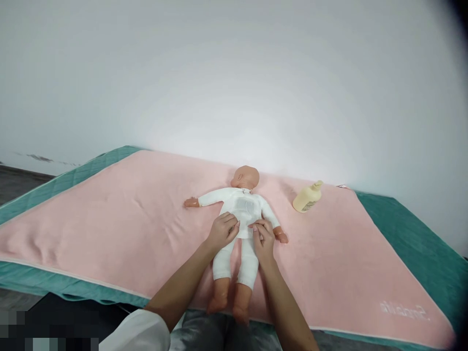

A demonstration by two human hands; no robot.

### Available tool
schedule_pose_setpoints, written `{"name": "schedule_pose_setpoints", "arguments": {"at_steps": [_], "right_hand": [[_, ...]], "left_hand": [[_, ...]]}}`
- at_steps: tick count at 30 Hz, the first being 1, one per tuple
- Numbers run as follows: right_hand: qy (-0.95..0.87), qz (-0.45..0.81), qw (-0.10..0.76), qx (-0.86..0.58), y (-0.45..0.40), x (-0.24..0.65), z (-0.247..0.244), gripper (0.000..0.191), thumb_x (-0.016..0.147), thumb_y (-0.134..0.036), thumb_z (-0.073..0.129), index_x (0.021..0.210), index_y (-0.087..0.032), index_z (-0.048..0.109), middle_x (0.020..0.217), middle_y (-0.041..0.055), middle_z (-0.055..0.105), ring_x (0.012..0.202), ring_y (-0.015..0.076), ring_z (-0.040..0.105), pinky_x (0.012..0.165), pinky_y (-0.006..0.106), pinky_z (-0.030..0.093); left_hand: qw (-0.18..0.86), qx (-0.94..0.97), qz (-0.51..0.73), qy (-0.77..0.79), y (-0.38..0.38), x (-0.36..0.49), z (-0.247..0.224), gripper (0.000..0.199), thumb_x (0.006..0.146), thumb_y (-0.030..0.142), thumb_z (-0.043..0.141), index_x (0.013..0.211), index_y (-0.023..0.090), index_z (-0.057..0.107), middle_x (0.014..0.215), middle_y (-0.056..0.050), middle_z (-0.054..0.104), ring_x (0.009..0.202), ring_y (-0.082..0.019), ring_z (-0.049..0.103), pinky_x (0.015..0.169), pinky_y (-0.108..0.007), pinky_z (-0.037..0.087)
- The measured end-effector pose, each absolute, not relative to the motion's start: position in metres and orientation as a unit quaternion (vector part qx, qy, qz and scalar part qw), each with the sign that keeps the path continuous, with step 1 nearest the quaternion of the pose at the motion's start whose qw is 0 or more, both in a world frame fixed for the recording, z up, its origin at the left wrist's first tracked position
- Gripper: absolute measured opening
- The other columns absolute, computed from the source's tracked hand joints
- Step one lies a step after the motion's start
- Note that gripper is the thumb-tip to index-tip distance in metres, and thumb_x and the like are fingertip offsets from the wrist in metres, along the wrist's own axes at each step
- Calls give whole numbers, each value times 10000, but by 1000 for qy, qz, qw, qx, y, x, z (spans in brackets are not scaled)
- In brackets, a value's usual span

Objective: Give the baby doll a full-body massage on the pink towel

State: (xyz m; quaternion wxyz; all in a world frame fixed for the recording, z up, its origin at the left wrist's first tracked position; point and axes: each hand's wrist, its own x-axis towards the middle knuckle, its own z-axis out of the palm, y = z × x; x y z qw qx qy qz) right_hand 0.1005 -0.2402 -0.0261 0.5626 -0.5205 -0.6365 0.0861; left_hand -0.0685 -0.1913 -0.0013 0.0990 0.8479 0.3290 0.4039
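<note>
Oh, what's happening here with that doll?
A person has both bare hands at the lower torso of a doll in white clothes, lying on a pink blanket. The left hand and right hand have curled fingers; whether they grip the fabric is hard to tell. A pale yellow bottle is off to the right, untouched.

Pale scuffed wall [234, 83]; dark floor [18, 186], possibly wood
</note>
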Motion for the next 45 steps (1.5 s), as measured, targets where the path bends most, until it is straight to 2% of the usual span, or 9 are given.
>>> {"name": "schedule_pose_setpoints", "arguments": {"at_steps": [7,17,23,28,35,45], "right_hand": [[-663,116,536,-509,-240,102,-30,268,901,-216,477,857,-239,740,842,49,632,847,204,585,779,368,474],[-659,173,513,-521,-234,103,-31,271,879,-189,489,799,-245,742,822,40,646,854,201,593,798,353,475],[-645,177,529,-523,-235,101,-32,268,894,-206,489,814,-234,743,833,46,638,856,198,589,791,348,475],[-632,164,548,-523,-239,99,-31,278,931,-242,463,883,-216,735,890,58,624,888,193,582,817,353,466],[-632,146,555,-521,-241,98,-27,279,959,-273,440,991,-230,714,1035,66,632,1036,204,559,955,388,413],[-645,169,522,-532,-236,99,-27,307,960,-263,423,927,-223,726,952,56,664,972,203,580,918,376,420]], "left_hand": [[129,839,429,309,-194,-75,-11,317,928,226,385,685,204,586,676,-48,627,678,-171,557,656,-324,471],[138,843,365,370,-192,-71,-8,329,900,225,422,621,206,595,614,-29,599,646,-160,592,639,-293,478],[130,844,386,349,-192,-70,-9,312,900,196,415,632,196,575,633,-35,599,652,-163,572,632,-300,462],[113,841,432,305,-194,-71,-10,243,894,163,422,727,188,596,744,-47,616,744,-175,549,696,-320,470],[105,832,442,319,-193,-72,-12,221,926,167,435,999,202,640,987,-51,645,958,-195,556,864,-382,445],[150,841,396,338,-187,-69,-11,198,930,188,444,899,187,639,900,-43,666,886,-191,576,836,-371,453]]}}
